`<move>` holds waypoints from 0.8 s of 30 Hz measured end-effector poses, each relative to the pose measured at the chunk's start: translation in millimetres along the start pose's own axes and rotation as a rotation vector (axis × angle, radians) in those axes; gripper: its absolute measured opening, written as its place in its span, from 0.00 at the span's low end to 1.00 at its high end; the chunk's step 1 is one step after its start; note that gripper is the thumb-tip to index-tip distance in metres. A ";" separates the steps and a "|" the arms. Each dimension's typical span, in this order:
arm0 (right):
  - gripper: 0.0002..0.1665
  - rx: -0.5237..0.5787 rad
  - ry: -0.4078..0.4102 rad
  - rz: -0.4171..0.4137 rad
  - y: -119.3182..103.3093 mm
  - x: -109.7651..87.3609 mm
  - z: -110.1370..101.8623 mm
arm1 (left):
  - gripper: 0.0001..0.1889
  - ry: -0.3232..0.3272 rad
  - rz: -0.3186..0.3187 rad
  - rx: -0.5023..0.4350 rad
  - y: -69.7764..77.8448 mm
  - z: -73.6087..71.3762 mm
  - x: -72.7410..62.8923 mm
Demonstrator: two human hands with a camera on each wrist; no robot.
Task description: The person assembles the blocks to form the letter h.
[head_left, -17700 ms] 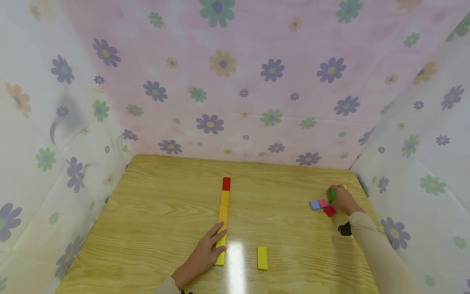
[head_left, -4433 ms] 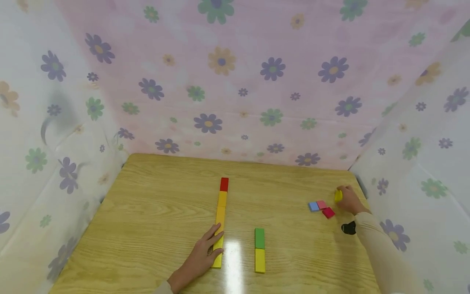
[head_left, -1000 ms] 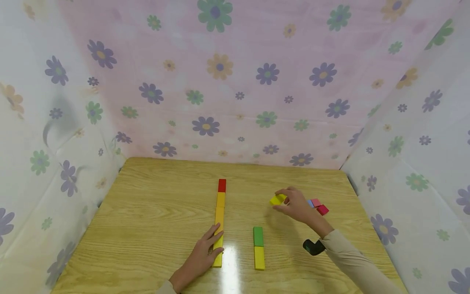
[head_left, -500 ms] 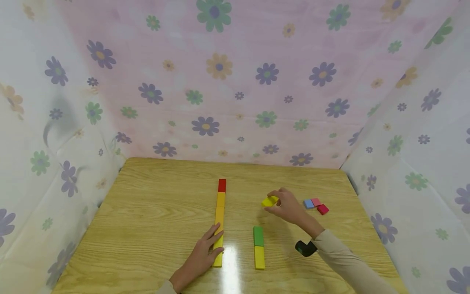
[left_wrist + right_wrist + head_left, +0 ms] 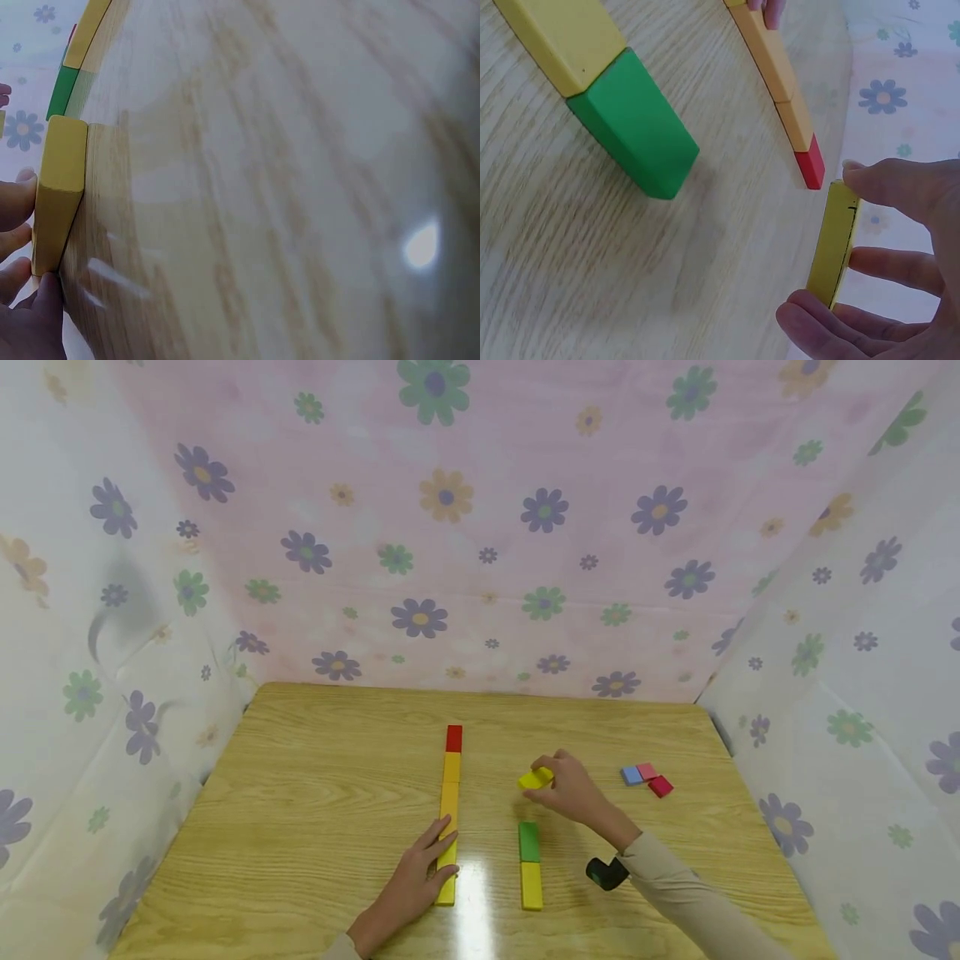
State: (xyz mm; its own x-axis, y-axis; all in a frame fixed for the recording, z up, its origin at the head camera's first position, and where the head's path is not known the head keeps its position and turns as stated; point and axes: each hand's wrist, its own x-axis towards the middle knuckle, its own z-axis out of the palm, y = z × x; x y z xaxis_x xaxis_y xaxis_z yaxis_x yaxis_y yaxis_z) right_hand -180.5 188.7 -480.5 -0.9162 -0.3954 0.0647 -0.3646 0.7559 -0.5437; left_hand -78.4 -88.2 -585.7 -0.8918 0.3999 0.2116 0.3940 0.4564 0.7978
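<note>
Right wrist: dark marks [image 5: 853,208] on the pinched yellow block [image 5: 830,244]

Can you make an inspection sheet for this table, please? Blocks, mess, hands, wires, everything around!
Surface: wood-grain table, glare near the front.
Blocks: long row of red, orange and yellow rectangular blocks; shorter row of green and yellow rectangular blocks, apart from it.
Clutter: small flat blue, pink and red blocks, off to the right.
Hands: left hand rests on the long row; right hand holds a yellow rectangular block above the table.
Cables: nothing seen.
Surroundings: flower-patterned pink and white sheets.
</note>
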 end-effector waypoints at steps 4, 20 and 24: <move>0.22 0.009 0.005 0.021 -3.6 2.0 8.0 | 0.26 0.002 0.004 0.011 -1.0 0.5 -0.3; 0.21 -0.005 -0.011 0.074 -17.3 13.4 36.3 | 0.27 -0.008 -0.028 0.008 -1.7 0.2 -0.4; 0.22 -0.023 -0.016 0.071 -19.5 16.3 43.9 | 0.27 -0.004 -0.016 0.012 -2.2 -0.1 -0.3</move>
State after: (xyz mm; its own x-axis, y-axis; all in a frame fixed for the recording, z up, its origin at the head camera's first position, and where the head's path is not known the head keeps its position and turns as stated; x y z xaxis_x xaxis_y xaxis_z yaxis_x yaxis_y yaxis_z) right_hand -181.0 144.6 -505.5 -0.9373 -0.3483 0.0130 -0.3025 0.7944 -0.5267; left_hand -79.0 -89.4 -587.5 -0.8973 0.3952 0.1964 0.3819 0.4724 0.7944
